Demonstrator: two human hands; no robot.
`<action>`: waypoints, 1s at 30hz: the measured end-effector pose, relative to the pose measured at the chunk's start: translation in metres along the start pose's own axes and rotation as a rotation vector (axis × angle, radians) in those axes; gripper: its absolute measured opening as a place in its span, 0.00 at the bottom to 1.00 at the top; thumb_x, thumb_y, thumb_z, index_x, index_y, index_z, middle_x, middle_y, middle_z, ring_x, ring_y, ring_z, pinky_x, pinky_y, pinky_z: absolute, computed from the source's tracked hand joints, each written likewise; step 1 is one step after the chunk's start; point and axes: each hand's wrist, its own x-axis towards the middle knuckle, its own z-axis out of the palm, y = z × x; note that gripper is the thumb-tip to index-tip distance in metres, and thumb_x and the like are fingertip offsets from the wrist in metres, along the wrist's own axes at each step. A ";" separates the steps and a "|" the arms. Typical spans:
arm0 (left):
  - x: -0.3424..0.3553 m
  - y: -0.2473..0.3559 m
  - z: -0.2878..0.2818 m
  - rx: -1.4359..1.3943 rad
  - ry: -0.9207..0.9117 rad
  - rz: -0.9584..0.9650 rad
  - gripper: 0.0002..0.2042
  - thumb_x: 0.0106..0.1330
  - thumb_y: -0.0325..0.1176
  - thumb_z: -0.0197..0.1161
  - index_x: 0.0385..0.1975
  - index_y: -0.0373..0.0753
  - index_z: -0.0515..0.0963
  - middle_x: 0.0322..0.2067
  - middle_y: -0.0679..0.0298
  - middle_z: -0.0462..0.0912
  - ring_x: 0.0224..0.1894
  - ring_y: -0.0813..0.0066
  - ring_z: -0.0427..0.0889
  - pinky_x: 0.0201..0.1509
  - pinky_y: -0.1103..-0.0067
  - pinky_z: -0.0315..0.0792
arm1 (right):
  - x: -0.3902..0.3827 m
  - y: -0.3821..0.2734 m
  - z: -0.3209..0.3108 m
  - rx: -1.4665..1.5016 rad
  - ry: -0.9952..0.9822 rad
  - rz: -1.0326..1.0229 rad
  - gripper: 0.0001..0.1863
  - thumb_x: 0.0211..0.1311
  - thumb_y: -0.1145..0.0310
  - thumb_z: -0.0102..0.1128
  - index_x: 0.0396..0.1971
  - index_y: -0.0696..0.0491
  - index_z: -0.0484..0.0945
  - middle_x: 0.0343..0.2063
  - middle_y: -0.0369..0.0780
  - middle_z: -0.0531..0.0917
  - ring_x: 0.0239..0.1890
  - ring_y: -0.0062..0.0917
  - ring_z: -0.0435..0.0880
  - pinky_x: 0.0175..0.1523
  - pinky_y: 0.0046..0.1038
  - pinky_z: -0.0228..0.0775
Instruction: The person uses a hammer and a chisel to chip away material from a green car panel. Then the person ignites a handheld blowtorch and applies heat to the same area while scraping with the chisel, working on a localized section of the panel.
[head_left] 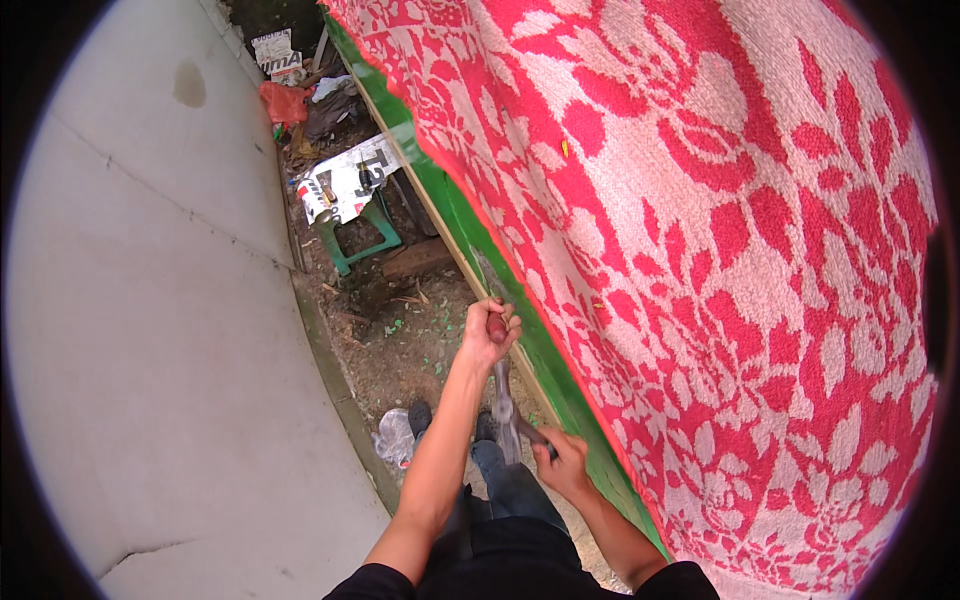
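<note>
In the middle of the view, my left hand (483,345) is closed around the reddish handle of a chisel (496,328). The chisel's grey blade points away from me and lies over the green board (458,212), near its wooden edge; whether the tip touches is unclear. Lower and to the right, my right hand (566,466) grips the dark handle of a hammer (505,408). Its metal head, somewhat blurred, is just below the butt of the chisel handle.
A red and pale floral towel (700,250) covers most of the right side. Along the left runs a grey wall (170,330). Between them are a green stool (385,235) under a printed white sheet (350,180), a wood block (418,258), a plastic bag (394,438) and a pile of rubbish.
</note>
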 end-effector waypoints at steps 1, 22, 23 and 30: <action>0.001 -0.001 0.000 -0.001 0.023 -0.009 0.08 0.50 0.24 0.53 0.27 0.45 0.64 0.15 0.69 0.59 0.15 0.72 0.59 0.17 0.76 0.57 | 0.002 0.003 0.001 -0.014 -0.010 0.047 0.04 0.65 0.72 0.61 0.33 0.57 0.79 0.23 0.48 0.81 0.24 0.43 0.82 0.30 0.34 0.72; -0.014 0.034 -0.030 0.338 -0.084 -0.010 0.12 0.62 0.27 0.52 0.45 0.43 0.67 0.17 0.65 0.67 0.19 0.74 0.66 0.23 0.76 0.62 | -0.006 0.004 0.003 0.054 -0.007 0.283 0.08 0.66 0.68 0.63 0.35 0.58 0.80 0.16 0.44 0.75 0.16 0.23 0.72 0.25 0.28 0.65; -0.014 0.030 -0.031 0.365 -0.068 0.029 0.11 0.63 0.28 0.52 0.44 0.44 0.67 0.18 0.65 0.68 0.20 0.74 0.67 0.23 0.75 0.63 | -0.004 0.003 0.004 0.051 -0.006 0.281 0.08 0.66 0.68 0.63 0.35 0.58 0.80 0.16 0.45 0.75 0.16 0.23 0.72 0.25 0.28 0.65; -0.030 0.016 -0.021 0.562 0.019 0.178 0.12 0.76 0.38 0.51 0.53 0.43 0.68 0.21 0.68 0.72 0.19 0.80 0.69 0.19 0.80 0.60 | 0.003 -0.017 0.009 0.053 0.007 0.296 0.08 0.67 0.68 0.63 0.35 0.58 0.80 0.15 0.44 0.73 0.16 0.22 0.70 0.25 0.28 0.65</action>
